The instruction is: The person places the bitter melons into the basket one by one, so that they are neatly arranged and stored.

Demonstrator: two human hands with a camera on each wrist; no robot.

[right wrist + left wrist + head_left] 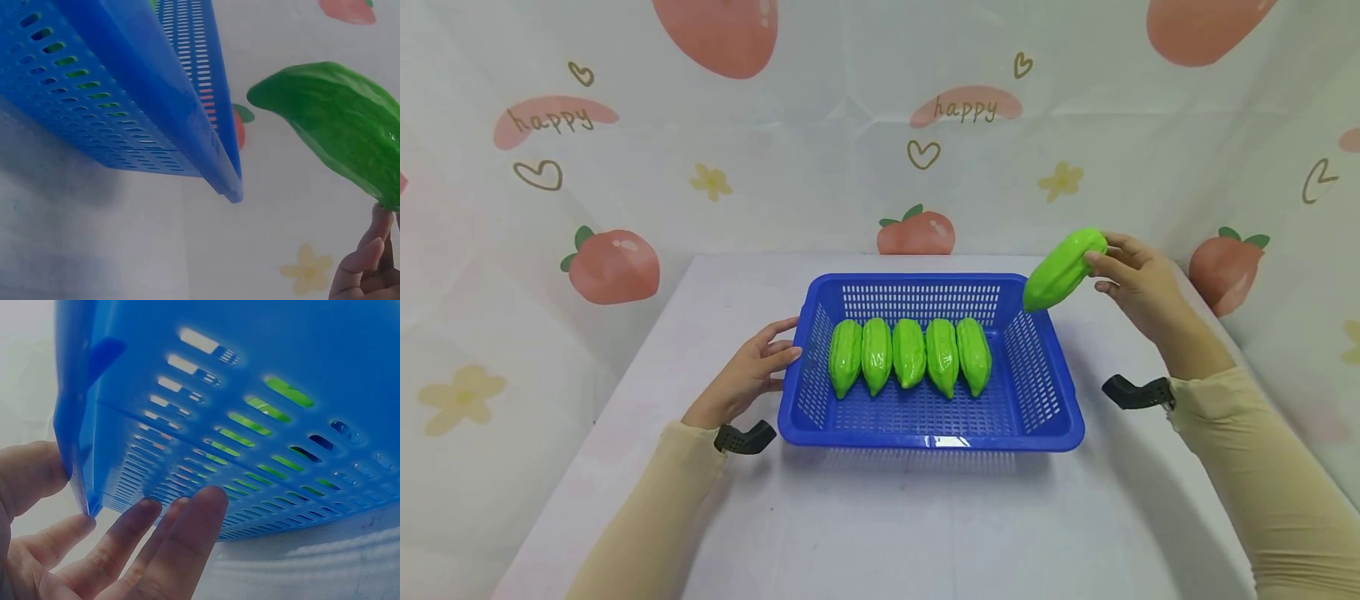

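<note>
A blue plastic basket (932,441) with slotted walls stands on the table. Inside it, several glossy green bitter melons (909,354) lie side by side in a row, tapered tips toward the front. My left hand (748,371) holds the basket's left rim; in the left wrist view the thumb (31,475) is at the rim and the fingers (187,544) lie along the slotted outer wall. Above the basket's back right corner, my right hand (1138,283) pinches another bitter melon (1063,271) by its upper end, its tip slanting down to the left.
The white table (880,533) extends in front of the basket and to both sides. A pale cloth (820,175) printed with fruit, hearts and flowers hangs behind. Black wrist devices (1138,392) show at both cuffs.
</note>
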